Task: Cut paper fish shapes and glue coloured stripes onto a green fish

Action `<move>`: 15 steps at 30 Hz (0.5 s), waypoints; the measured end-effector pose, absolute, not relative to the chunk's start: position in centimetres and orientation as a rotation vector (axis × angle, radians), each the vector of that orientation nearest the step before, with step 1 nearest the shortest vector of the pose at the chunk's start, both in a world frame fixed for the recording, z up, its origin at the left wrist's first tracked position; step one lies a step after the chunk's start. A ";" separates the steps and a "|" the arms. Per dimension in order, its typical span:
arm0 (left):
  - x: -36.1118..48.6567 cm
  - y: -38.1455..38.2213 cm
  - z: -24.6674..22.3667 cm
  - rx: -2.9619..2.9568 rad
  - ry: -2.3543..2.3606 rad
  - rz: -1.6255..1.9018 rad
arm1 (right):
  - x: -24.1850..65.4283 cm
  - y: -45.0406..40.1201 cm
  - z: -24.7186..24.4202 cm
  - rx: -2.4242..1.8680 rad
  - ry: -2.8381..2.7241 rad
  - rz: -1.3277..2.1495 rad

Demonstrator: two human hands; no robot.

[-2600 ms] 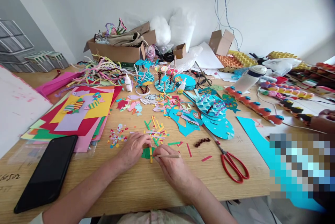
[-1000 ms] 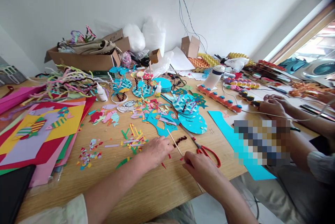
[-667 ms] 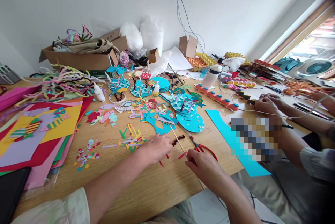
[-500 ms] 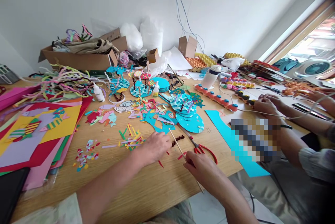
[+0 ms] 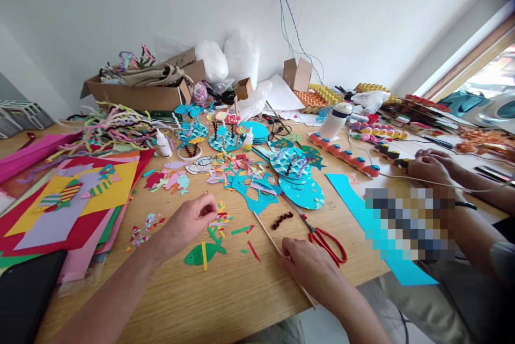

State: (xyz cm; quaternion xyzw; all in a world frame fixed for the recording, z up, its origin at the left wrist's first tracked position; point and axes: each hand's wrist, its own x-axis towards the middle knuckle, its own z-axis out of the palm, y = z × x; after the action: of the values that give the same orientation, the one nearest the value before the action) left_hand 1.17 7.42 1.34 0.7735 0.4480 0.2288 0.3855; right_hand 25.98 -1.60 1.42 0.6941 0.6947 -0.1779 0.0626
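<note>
My left hand [image 5: 197, 219] hovers over a pile of small paper strips [image 5: 223, 220], its fingers pinched together; what they hold, if anything, is too small to make out. Just below it lies a green paper fish [image 5: 199, 255] with a yellow strip across its body. My right hand [image 5: 300, 258] rests on the table with its fingers closed on a thin wooden stick [image 5: 267, 234]. A brown twisted pipe cleaner [image 5: 282, 220] and red-handled scissors [image 5: 328, 244] lie beyond that hand. Red and green paper scraps [image 5: 253, 251] are between my hands.
Coloured paper sheets [image 5: 86, 188] and a black object [image 5: 30, 290] lie left. Glue bottles [image 5: 163, 144] and blue craft discs [image 5: 301, 191] stand or lie behind. Another person's hands [image 5: 432, 169] work at the right, near a blue paper strip [image 5: 350, 204].
My left hand has moved left and pulled back from beside the stick, and the green fish now shows. My right hand stays on the stick. The view has shifted slightly left.
</note>
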 end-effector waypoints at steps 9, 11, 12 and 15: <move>1.4 5.5 2.2 1.833 1.123 0.433 | 18.7 0.5 2.6 2.161 2.817 -1.084; 1.2 5.3 2.3 1.859 1.125 0.434 | 17.5 0.9 2.0 2.098 2.837 -1.126; 1.0 5.3 2.2 1.875 1.125 0.430 | 17.2 1.0 1.7 2.087 2.829 -1.152; 0.2 5.3 1.7 1.895 1.126 0.410 | 16.7 1.0 0.8 2.136 2.780 -1.262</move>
State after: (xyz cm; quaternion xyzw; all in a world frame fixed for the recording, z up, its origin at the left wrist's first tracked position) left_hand 0.23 5.25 1.65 0.7612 0.4521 0.1646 0.4348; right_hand 16.69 1.04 0.84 0.5491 0.7145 -0.3243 -0.2879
